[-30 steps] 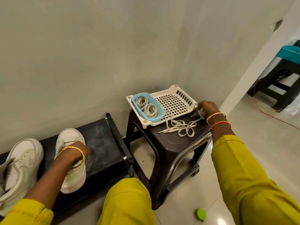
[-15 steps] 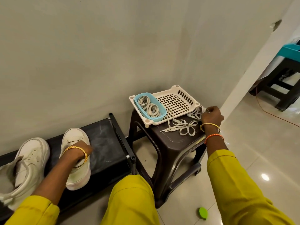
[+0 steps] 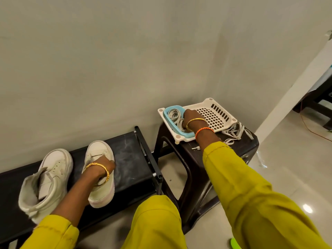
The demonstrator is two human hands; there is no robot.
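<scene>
Reaching forward, the right hand (image 3: 191, 119) dips into the blue tray (image 3: 167, 117) of coiled laces (image 3: 173, 113) on the stool (image 3: 215, 153), fingers hidden, grip unclear; the left hand (image 3: 103, 167) clasps a white shoe (image 3: 98, 150) on the desk (image 3: 129, 155).

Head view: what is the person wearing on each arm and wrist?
Both arms have loose yellow-green sleeves, the left sleeve and the right sleeve, each ending short of the wrist. Behind the left hand is one gold bangle. Behind the right hand are a thin gold bangle and an orange-red thread band. No gloves.
</scene>
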